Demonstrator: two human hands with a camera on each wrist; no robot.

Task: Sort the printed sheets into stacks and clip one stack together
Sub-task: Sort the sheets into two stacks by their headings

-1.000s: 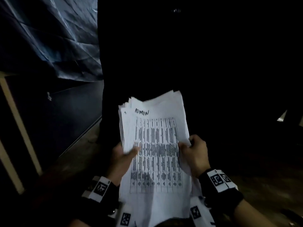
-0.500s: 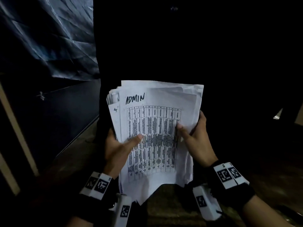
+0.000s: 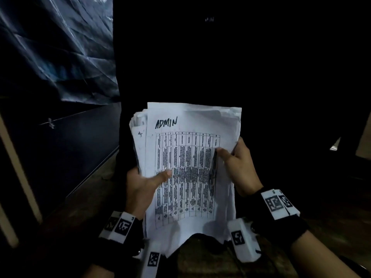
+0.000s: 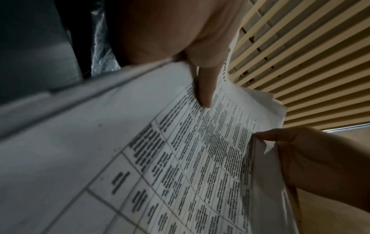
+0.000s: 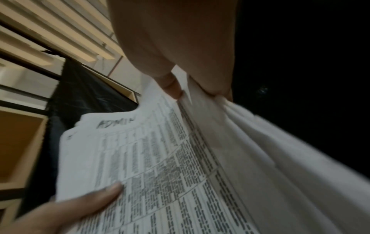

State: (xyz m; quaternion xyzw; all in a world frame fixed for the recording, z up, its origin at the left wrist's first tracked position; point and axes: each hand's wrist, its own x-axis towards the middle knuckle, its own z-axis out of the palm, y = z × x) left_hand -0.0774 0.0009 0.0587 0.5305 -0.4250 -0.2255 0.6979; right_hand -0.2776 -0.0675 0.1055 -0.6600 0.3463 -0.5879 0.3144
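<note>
A thick bundle of printed sheets (image 3: 186, 169) is held upright in front of me. Its top sheet carries a dense table and the handwritten word ADMIN. My left hand (image 3: 144, 183) grips the bundle's left edge, thumb lying across the table, fingers hidden behind. My right hand (image 3: 236, 165) pinches the right edge, thumb on the front, fingers behind. In the left wrist view the left thumb (image 4: 204, 88) presses on the sheets (image 4: 180, 158). The right wrist view shows my right thumb (image 5: 172, 87) parting the top sheets (image 5: 160, 166) from the rest.
The room is very dark. A wide black surface (image 3: 220, 57) fills the space ahead. Crumpled dark plastic sheeting (image 3: 60, 53) hangs at the upper left above a dark panel. A pale wooden frame (image 3: 12, 157) runs down the left side. A brownish floor (image 3: 200, 257) lies below.
The bundle has risen and turned more upright towards me. My right hand slid up the right edge and now parts the top sheets; the left thumb stays on the table.
</note>
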